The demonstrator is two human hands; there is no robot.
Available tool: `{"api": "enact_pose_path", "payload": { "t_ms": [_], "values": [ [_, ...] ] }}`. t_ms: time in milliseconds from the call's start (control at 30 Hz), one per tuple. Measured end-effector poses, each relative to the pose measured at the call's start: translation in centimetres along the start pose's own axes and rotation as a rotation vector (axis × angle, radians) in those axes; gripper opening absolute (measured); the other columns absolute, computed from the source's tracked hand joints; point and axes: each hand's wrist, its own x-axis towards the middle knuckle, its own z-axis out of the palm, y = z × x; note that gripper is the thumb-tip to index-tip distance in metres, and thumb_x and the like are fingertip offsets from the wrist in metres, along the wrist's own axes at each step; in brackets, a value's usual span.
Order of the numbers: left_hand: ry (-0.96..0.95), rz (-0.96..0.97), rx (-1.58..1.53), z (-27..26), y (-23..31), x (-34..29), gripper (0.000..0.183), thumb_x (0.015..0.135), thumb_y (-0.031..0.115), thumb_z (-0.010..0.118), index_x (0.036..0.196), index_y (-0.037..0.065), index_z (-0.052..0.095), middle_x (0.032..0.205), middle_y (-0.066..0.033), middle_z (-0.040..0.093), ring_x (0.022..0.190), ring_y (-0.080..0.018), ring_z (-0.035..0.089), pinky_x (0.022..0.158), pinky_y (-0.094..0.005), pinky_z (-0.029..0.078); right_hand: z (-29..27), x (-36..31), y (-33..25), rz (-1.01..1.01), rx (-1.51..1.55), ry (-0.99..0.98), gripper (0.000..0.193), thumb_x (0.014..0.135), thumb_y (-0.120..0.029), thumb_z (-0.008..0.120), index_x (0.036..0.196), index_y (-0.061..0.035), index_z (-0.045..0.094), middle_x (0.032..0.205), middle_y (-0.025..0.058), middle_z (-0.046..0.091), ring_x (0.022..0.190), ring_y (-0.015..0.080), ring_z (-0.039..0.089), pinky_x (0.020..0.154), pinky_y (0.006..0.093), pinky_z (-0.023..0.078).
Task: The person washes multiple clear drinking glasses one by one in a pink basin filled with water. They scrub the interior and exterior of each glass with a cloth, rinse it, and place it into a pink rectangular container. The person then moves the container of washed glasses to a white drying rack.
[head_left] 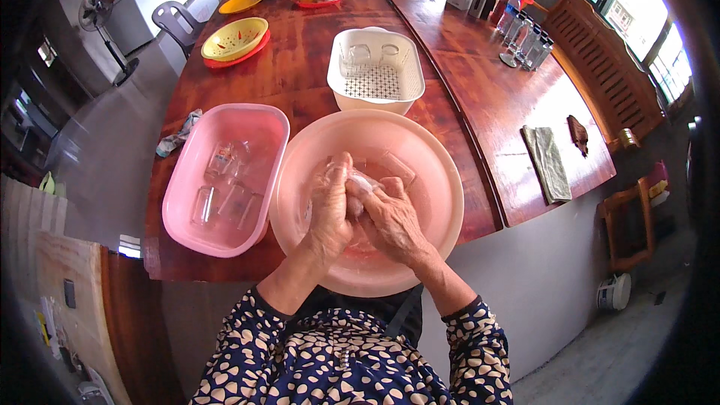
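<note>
Both my hands are together above the round pale pink basin [444,180]. My left hand [330,206] is closed, its thumb pointing up. My right hand [394,221] curls in against it from the other side. A whitish, wet-looking thing [363,181] shows between the fingers; its kind is mostly hidden. Behind the hands, a clear drinking glass [397,168] lies in the basin. Close on the left stands a pink rectangular tub [279,131] with several clear glasses [204,204] lying in it. Beyond the basin is a white slotted basket [341,90] holding clear glasses [360,54].
A crumpled cloth [178,135] lies left of the tub. Farther back are a yellow colander [235,39] and a red tray [330,1] with cups. On the right part of the table are glass bottles [525,39], a folded grey-green cloth [547,163] and a brown item [577,136].
</note>
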Motion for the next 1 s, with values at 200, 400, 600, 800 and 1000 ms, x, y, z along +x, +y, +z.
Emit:
{"api": "enact_pose_path", "payload": {
  "t_ms": [200,400,600,800,1000],
  "values": [
    [0.11,-0.061,0.025,-0.3,0.3,0.0,0.024,0.091,0.032,0.06,0.093,0.008,0.056,0.079,-0.0018,0.054,0.066,-0.0107,0.055,0.059,-0.0233,0.049,0.3,-0.9,1.2,0.243,0.264,-0.305,0.045,0.081,-0.001,0.055,0.122,-0.0196,0.057,0.114,0.0012,0.061,0.11,0.0241,0.047,0.094,0.0395,0.032],
    [0.149,-0.009,-0.115,-2.8,-0.5,1.7,0.023,0.088,0.034,0.064,0.089,0.012,0.055,0.078,-0.0033,0.056,0.066,-0.0159,0.06,0.053,-0.0279,0.052,-2.0,-1.9,2.6,0.105,0.273,-0.336,0.021,0.08,-0.003,0.058,0.099,-0.0073,0.065,0.1,0.0085,0.065,0.091,0.0278,0.059,0.08,0.0375,0.045],
    [0.247,-0.059,-0.201,-1.8,0.1,1.8,0.03,0.085,0.033,0.068,0.096,0.008,0.055,0.083,-0.0047,0.058,0.074,-0.0169,0.06,0.058,-0.0293,0.049,0.0,-1.5,7.4,0.322,-0.33,-0.662,0.028,0.086,-0.01,0.048,0.112,-0.0022,0.055,0.103,0.0174,0.061,0.097,0.0322,0.06,0.081,0.0394,0.05],
    [0.186,-0.114,-0.347,-3.4,-0.4,2.4,0.029,0.083,0.033,0.07,0.095,0.011,0.054,0.082,-0.003,0.058,0.073,-0.0174,0.06,0.057,-0.0291,0.047,0.7,-2.3,7.7,0.22,-0.024,-0.669,0.033,0.075,-0.008,0.057,0.108,-0.0041,0.059,0.11,0.0175,0.059,0.101,0.0334,0.057,0.086,0.0412,0.046],
    [0.273,-0.153,-0.222,-3.9,-2.0,2.9,0.024,0.09,0.029,0.061,0.102,0.01,0.054,0.088,-0.0033,0.059,0.08,-0.0167,0.06,0.067,-0.0322,0.051,-3.8,0.0,0.6,0.232,0.361,-0.06,0.037,0.065,0.007,0.063,0.1,-0.0041,0.06,0.102,0.0141,0.06,0.093,0.033,0.058,0.082,0.039,0.047]
  ]
}}
